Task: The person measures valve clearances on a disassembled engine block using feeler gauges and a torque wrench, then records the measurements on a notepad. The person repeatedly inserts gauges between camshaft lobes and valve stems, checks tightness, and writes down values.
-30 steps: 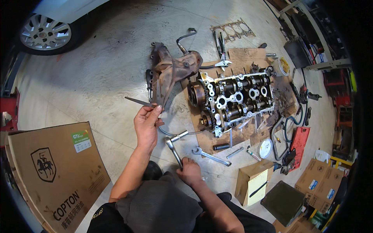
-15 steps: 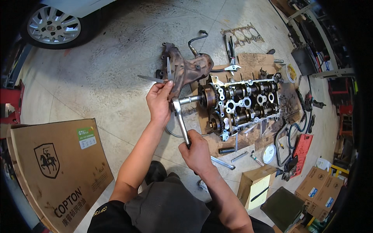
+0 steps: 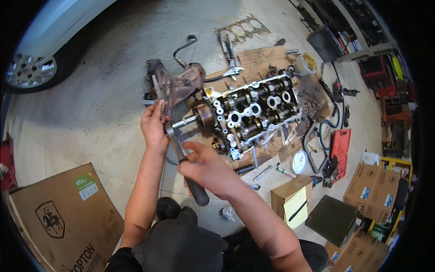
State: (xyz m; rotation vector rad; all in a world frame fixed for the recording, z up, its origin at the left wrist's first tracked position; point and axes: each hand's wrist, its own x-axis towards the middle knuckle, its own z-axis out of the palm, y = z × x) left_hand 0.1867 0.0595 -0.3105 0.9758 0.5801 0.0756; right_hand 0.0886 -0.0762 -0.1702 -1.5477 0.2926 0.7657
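1. right hand wraps the dark grip of the ratchet wrench, forefinger stretched out along it.
2. left hand pinches closed on the wrench head, steadying it where its extension bar runs into the cylinder head at the sprocket end.
3. best bet, i'd say: keep that bar square to the bolt, pull smoothly, or the socket slips.
4. right of the cylinder head, a small open cardboard box holds a yellow sheet and a pen; closed cartons sit further out.
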